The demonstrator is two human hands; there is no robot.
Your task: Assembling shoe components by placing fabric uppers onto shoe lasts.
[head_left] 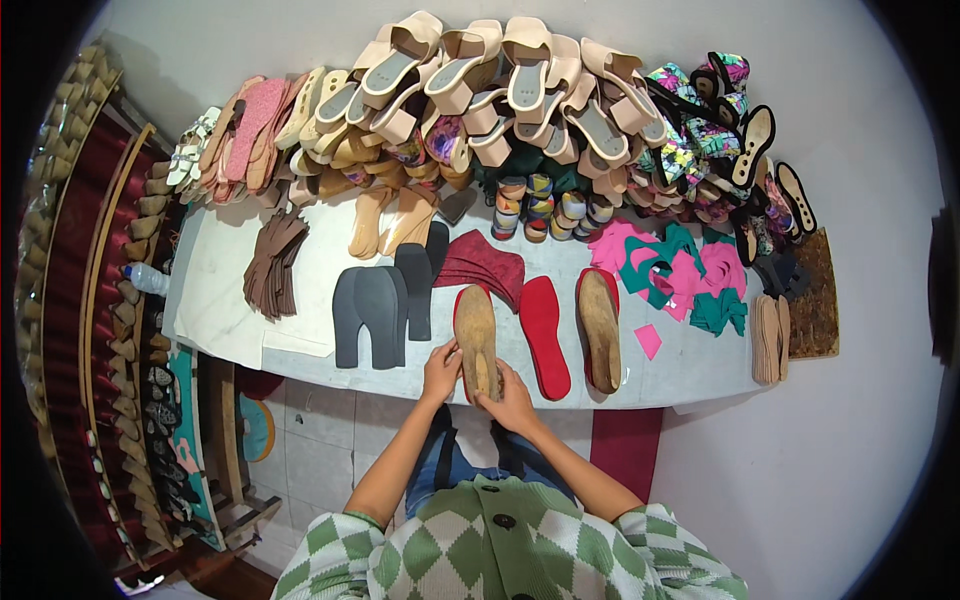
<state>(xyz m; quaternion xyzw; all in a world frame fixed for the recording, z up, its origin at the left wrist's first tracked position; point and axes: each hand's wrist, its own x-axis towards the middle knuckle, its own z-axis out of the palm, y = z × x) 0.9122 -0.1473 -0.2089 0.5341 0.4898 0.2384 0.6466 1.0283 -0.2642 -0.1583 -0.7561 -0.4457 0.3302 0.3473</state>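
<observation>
At the table's front edge a worn wooden shoe last [475,330] stands between my hands, with red material showing along its left edge. My left hand [442,372] grips its left side near the narrow end. My right hand [508,402] closes on the lower right, thumb on top of the wood. Just right of it lies a flat red insole [545,340]. Farther right, a second wooden last [598,330] rests on another red piece. Left of my hands are dark grey sole-shaped pieces [368,315]; folded dark red fabric [480,262] lies beyond the held last.
Beige heeled sandals [528,70] are piled along the wall at the back of the table [300,345]. Brown strips [275,262] lie at left, pink and teal scraps [680,270] at right. Tan insoles [770,340] stand by the right edge. Shelves of lasts [130,350] line the left side.
</observation>
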